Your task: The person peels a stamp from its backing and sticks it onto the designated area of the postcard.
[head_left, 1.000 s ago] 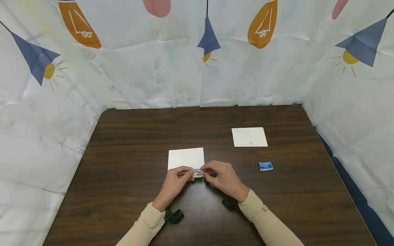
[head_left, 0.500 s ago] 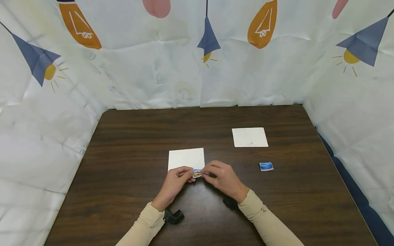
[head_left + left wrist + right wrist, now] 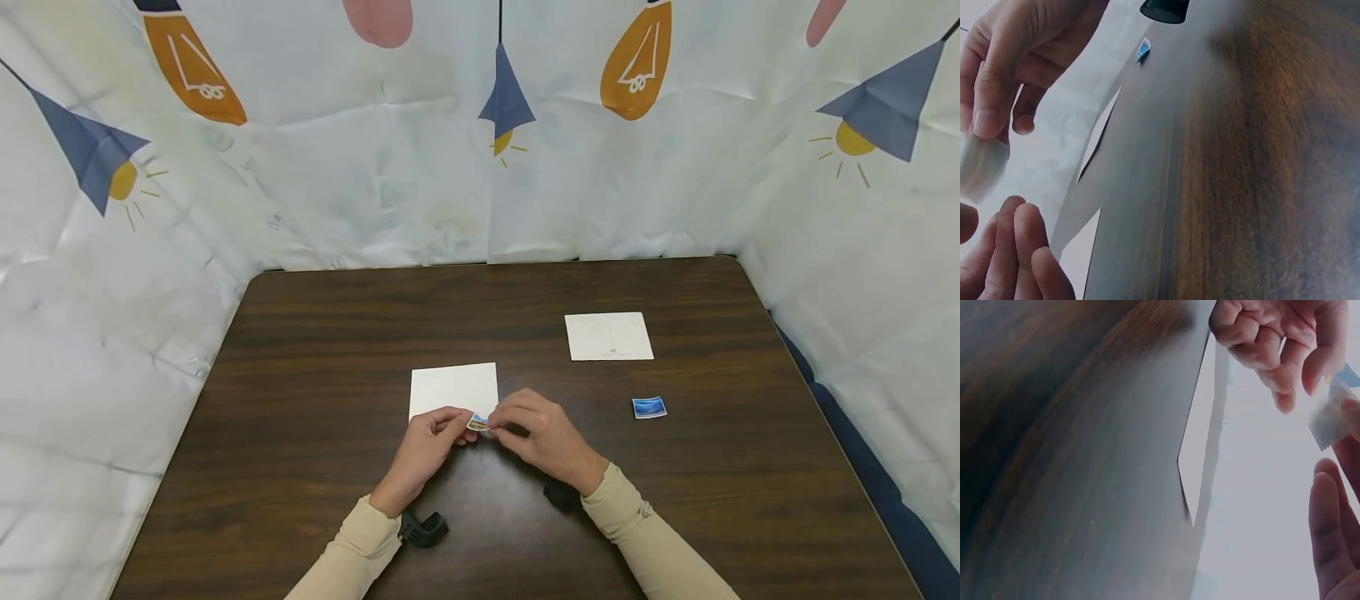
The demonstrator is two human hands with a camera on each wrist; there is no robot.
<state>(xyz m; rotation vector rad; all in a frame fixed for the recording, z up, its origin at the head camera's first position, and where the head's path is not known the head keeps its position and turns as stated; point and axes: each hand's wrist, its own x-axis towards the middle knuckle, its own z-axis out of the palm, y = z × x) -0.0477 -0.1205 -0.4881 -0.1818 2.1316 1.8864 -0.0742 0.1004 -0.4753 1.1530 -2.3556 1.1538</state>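
Between my two hands, in the head view, is a small picture stamp (image 3: pixel 477 423) with a pale border, tilted above the table. The left hand (image 3: pixel 431 442) holds its left edge between thumb and forefinger. At its right edge the right hand (image 3: pixel 543 433) pinches with thumb and fingertips. The right wrist view shows the stamp's greyish back (image 3: pixel 1329 425) and toothed edge under the right thumb. Just beyond the hands lies a white paper rectangle (image 3: pixel 453 390), its near edge partly hidden by the fingers; I cannot tell whether it is an envelope or a card.
A second white paper rectangle (image 3: pixel 609 337) with a small printed mark lies farther right. Nearer, a small blue picture stamp (image 3: pixel 649 407) lies flat on the dark wooden table (image 3: pixel 337 317). Dark devices (image 3: pixel 423 529) sit at both wrists. A patterned white curtain (image 3: pixel 300 183) surrounds the table.
The small stamp between the hands has tilted and its picture shows less than before. The right hand has shifted only slightly; the left hand stays nearly in place.
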